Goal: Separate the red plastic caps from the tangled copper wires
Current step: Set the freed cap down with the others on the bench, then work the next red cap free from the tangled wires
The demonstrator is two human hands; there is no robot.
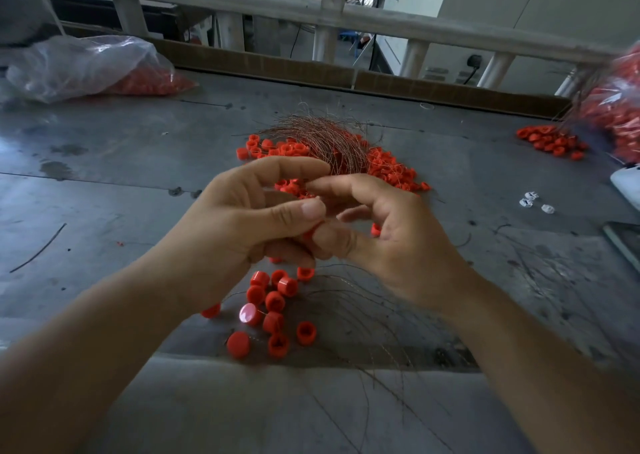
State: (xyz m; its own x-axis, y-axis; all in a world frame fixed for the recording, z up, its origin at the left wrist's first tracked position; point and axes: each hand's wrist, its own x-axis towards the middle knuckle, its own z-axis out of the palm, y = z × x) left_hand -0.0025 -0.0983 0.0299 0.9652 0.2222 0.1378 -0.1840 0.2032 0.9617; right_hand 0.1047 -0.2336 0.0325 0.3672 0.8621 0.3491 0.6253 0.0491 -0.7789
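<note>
My left hand (242,221) and my right hand (384,235) meet above the middle of the grey table (104,193). Between the left thumb and the right thumb a red cap (311,230) is pinched; only a sliver of it shows. A tangled bunch of copper wires (322,138) lies beyond the hands on a heap of red caps (388,169). Closer to me, below the hands, several loose red caps (273,308) lie on the table, with thin loose wire strands (367,318) spread to their right.
A clear plastic bag holding red caps (86,69) lies at the far left. Another bag of caps (613,107) with a small spill of caps (550,141) sits at the far right. Small white plastic parts (533,202) lie right of the hands. A cardboard strip and a wooden rail (311,6) border the far edge.
</note>
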